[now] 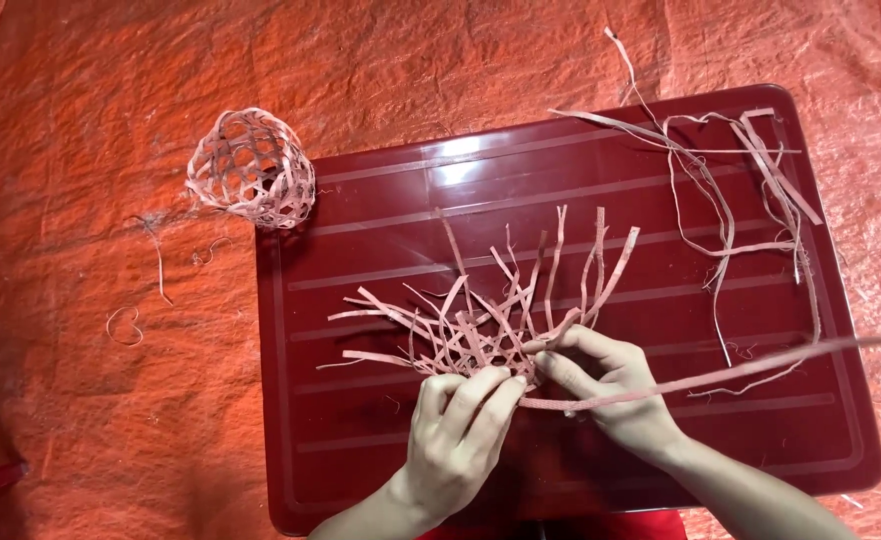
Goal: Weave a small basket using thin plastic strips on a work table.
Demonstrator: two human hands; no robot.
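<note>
Where an orange tarp (110,420) covers the ground, a dark red rectangular board (360,460) lies across it, filling much of the view from above. On the board's far right corner rests a loose tangle of thin pale strips (730,190), some trailing off the edge onto the tarp. Near the board's middle, toward the person, sits a half-woven piece of flat strips (480,330), its open lattice low and its free ends fanning upward and outward. Both hands meet at its near edge. The left hand (460,430) curls its fingers over the weave, pinching strips between fingertips and thumb. The right hand (610,385) is closed around a single long strip (720,375), which runs from the weave, across the board, and out of view to the right. Just off the board's far left corner, touching its edge, a small finished woven ball (252,168) with open hexagonal gaps rests on the tarp. Short curled strip scraps (125,325) lie scattered on the tarp to the left, well apart from the hands.
</note>
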